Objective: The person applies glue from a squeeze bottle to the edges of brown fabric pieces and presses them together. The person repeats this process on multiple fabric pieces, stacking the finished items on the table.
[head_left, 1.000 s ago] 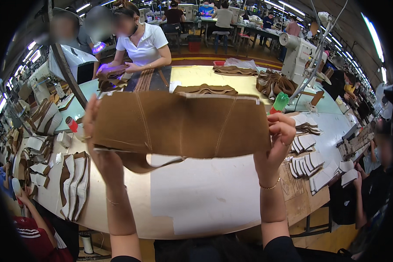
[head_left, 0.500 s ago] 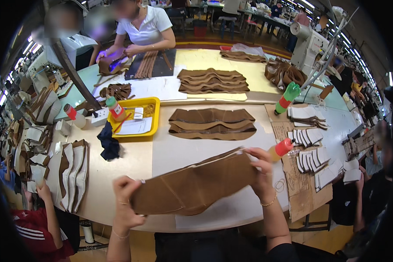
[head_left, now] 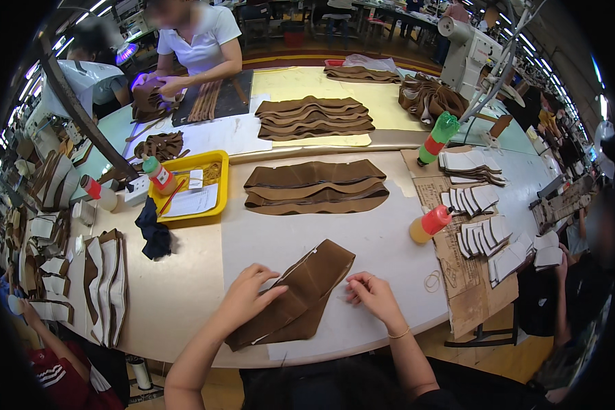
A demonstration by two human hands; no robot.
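A brown leather-like piece [head_left: 312, 283] lies on the pale sheet in front of me, slanting from lower left to upper right. It looks folded over, with two layers offset at its lower end. My left hand [head_left: 253, 297] is at the piece's left edge, fingers spread, the fingertips over or against it; whether they press on it I cannot tell. To the right of the piece, my right hand [head_left: 372, 295] hovers with loosely bent fingers and nothing visible in them. Beyond, a stack of similar brown pieces [head_left: 314, 188] lies in wavy folds.
A yellow tray [head_left: 223, 179] with papers and a bottle sits left of the stack, a dark cloth [head_left: 154, 229] beside it. An amber bottle with red top [head_left: 430, 224] and a green bottle [head_left: 438, 139] stand right, near white-faced pieces on cardboard [head_left: 485, 301]. A co-worker works far left.
The brown piece, held up stretched between both hands before, is now down on the table, turned and folded. Both hands have come closer together, and the right hand has let go.
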